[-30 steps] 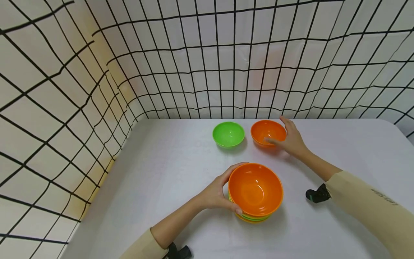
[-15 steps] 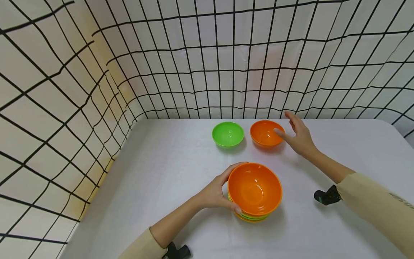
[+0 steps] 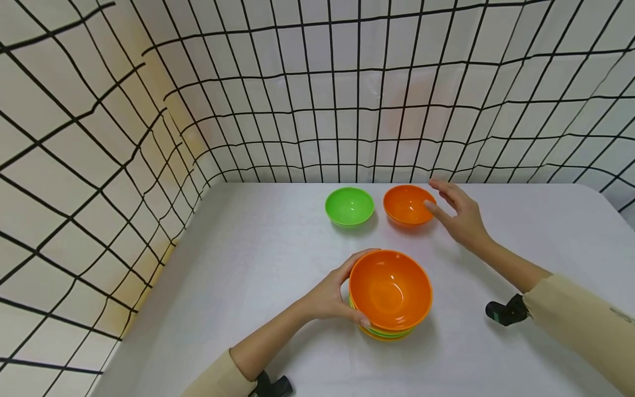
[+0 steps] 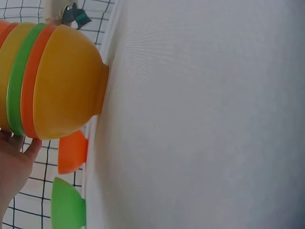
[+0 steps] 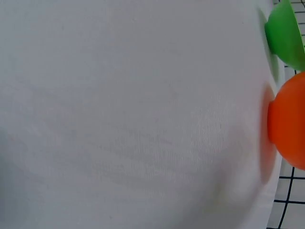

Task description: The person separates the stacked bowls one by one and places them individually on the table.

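A stack of nested bowls stands upright on the table, its top one an orange bowl [image 3: 391, 289]. My left hand [image 3: 334, 292] grips the stack's left side, thumb at the front and fingers round the back. Bands of orange, yellow and green show in the left wrist view, down to a yellow bowl [image 4: 69, 86] at the bottom. Near the far edge, my right hand [image 3: 463, 218] is spread beside a smaller orange bowl [image 3: 404, 205]. Its thumb overlaps that bowl's right rim; whether they touch I cannot tell. A green bowl [image 3: 349, 207] sits just left of it.
A white-covered table [image 3: 258, 264] carries everything. Black netting [image 3: 317, 94] over white walls rises behind its far edge and along the left side. Small dark devices hang at both wrists, the right one [image 3: 506, 310] close above the table.
My right hand has drawn back rightward from over the smaller orange bowl to its right rim, lifting a little and lowering again. Left hand, stack and both small bowls stay practically in place.
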A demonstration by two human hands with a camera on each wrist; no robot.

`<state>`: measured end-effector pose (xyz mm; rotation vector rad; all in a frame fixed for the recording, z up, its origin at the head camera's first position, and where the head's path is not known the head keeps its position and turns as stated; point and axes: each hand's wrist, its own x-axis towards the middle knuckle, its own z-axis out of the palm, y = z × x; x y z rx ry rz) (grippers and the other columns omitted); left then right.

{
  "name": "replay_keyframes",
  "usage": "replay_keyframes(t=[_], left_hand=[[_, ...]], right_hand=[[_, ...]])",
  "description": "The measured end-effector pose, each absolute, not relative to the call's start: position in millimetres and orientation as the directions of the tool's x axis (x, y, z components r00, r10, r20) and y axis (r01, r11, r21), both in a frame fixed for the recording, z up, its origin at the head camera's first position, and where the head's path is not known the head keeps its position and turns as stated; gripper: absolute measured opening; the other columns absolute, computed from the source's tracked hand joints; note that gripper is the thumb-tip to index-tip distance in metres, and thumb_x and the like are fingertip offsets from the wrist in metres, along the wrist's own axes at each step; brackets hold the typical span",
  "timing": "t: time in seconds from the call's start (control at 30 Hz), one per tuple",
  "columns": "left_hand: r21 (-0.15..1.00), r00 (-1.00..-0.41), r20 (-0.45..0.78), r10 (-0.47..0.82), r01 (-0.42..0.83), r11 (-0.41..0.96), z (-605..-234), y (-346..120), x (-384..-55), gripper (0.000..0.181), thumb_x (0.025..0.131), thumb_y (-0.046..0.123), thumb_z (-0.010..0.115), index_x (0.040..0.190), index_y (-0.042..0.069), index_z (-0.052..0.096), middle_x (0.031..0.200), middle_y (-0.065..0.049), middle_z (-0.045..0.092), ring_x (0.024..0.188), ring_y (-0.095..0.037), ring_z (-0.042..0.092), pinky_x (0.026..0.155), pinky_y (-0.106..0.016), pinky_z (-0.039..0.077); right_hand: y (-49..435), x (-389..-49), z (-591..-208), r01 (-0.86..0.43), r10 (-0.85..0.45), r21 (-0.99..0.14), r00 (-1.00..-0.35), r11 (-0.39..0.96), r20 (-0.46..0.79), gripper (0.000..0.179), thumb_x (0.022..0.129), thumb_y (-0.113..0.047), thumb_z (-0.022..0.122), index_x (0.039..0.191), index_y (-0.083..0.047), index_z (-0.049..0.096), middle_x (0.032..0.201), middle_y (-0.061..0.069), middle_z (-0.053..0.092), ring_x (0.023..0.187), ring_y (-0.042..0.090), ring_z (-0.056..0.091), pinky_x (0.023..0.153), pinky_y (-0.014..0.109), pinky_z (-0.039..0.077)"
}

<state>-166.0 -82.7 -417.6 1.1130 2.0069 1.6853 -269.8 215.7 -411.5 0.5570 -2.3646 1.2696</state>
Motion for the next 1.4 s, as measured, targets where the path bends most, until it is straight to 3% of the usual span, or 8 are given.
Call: replay_keyframes(t=[0.23,0.37,0.6,0.83,1.1,1.2,1.33,1.4], left_hand=[[0.924,-0.649,0.263,0.714,0.382,0.006,-419.5,-83.5,-165.9,0.106,0.058,-0.007,0.082,0.143,0.023,0.026,0.142,0.006,0.038,0.129,-0.014,0.037,0.110,-0.035,0.029],[0.920,-0.644,0.277,0.713,0.391,-0.004,-419.6,-83.3,-166.2,0.107,0.058,-0.008,0.081,0.144,0.020,0.025,0.142,0.002,0.038,0.129,-0.015,0.037,0.110,-0.035,0.029],[0.930,-0.655,0.261,0.709,0.368,-0.002,-419.0,-82.3,-165.9,0.107,0.058,-0.007,0.082,0.142,0.027,0.026,0.141,0.008,0.038,0.129,-0.015,0.036,0.109,-0.035,0.030],[0.930,-0.657,0.260,0.708,0.369,0.001,-419.3,-82.3,-165.8,0.107,0.058,-0.006,0.082,0.143,0.027,0.026,0.141,0.009,0.038,0.129,-0.015,0.036,0.109,-0.035,0.030],[0.933,-0.656,0.255,0.711,0.360,-0.003,-420.0,-81.8,-165.7,0.105,0.059,-0.005,0.082,0.143,0.028,0.026,0.141,0.009,0.038,0.129,-0.015,0.036,0.109,-0.034,0.029],[0.935,-0.653,0.253,0.714,0.356,-0.006,-420.6,-81.8,-165.9,0.100,0.063,0.024,0.086,0.143,0.028,0.026,0.142,0.009,0.038,0.129,-0.015,0.036,0.109,-0.034,0.031],[0.935,-0.655,0.252,0.712,0.355,-0.004,-422.1,-81.7,-166.1,0.099,0.063,0.060,0.074,0.143,0.028,0.026,0.142,0.009,0.037,0.129,-0.014,0.036,0.108,-0.034,0.032],[0.933,-0.655,0.255,0.711,0.359,-0.004,-422.3,-81.9,-166.1,0.100,0.062,0.061,0.074,0.143,0.028,0.026,0.142,0.008,0.037,0.129,-0.015,0.036,0.108,-0.034,0.032]], right_hand=[[199.8,-251.2,-406.7,-0.589,-0.232,-0.699,-0.806,0.405,0.545,0.041,0.085,0.007,0.058,0.125,0.009,0.049,0.125,0.025,0.050,0.116,0.000,0.046,0.096,0.011,0.037],[190.9,-238.1,-401.5,-0.596,-0.290,-0.707,-0.803,0.380,0.521,0.041,0.087,0.005,0.056,0.127,0.007,0.048,0.127,0.021,0.050,0.119,0.006,0.046,0.097,0.010,0.036],[183.1,-223.5,-395.0,-0.623,-0.339,-0.716,-0.779,0.316,0.528,0.044,0.087,0.003,0.056,0.130,0.002,0.047,0.130,0.016,0.051,0.121,0.006,0.045,0.097,0.010,0.036],[178.8,-211.8,-389.0,-0.639,-0.375,-0.726,-0.757,0.253,0.536,0.043,0.088,0.007,0.051,0.131,0.002,0.046,0.128,0.024,0.049,0.122,0.004,0.045,0.099,0.014,0.037],[172.1,-191.0,-384.5,-0.608,-0.425,-0.780,-0.751,0.147,0.505,0.042,0.089,0.008,0.046,0.132,0.004,0.045,0.134,0.002,0.051,0.126,0.007,0.043,0.100,0.016,0.036],[171.0,-182.5,-382.1,-0.583,-0.486,-0.803,-0.741,0.123,0.464,0.044,0.089,0.007,0.046,0.133,0.003,0.044,0.136,-0.003,0.049,0.127,0.007,0.042,0.100,0.016,0.036],[169.7,-172.7,-379.5,-0.565,-0.539,-0.819,-0.724,0.103,0.431,0.043,0.088,0.006,0.047,0.131,0.003,0.047,0.134,-0.002,0.052,0.125,0.007,0.044,0.100,0.017,0.036],[169.7,-168.8,-379.3,-0.571,-0.557,-0.816,-0.710,0.094,0.432,0.043,0.087,0.007,0.048,0.130,0.004,0.047,0.131,0.000,0.054,0.124,0.007,0.045,0.101,0.019,0.037]])
